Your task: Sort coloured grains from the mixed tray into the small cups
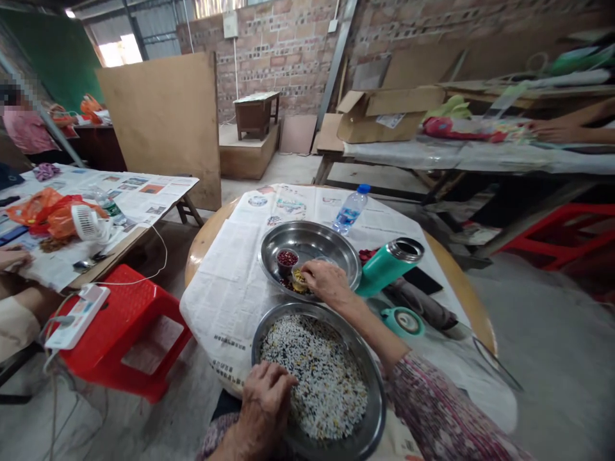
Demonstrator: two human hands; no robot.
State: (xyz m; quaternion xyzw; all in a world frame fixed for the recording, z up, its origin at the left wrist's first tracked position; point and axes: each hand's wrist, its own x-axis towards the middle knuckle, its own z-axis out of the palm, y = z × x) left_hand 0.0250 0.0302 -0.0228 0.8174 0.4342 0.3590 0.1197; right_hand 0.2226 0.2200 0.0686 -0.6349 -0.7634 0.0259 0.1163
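Note:
My right hand (325,280) reaches over the far steel tray (331,235), its fingertips together at a small clear cup (298,279) of yellow bits. Beside that cup stands another small cup (287,258) full of dark red beads. My left hand (266,392) rests at the left rim of the near oval steel tray (379,410), fingers curled over its edge. A layer of mixed white, black and yellow bead-like pieces (319,378) covers the near tray. Anything pinched in either hand is too small or hidden to make out.
Right of the trays are a green thermos (391,266), its lid (403,321), a dark folded umbrella (418,302) and a water bottle (352,209). A red stool (129,320) carries a power strip (79,317). Other people sit at neighbouring tables.

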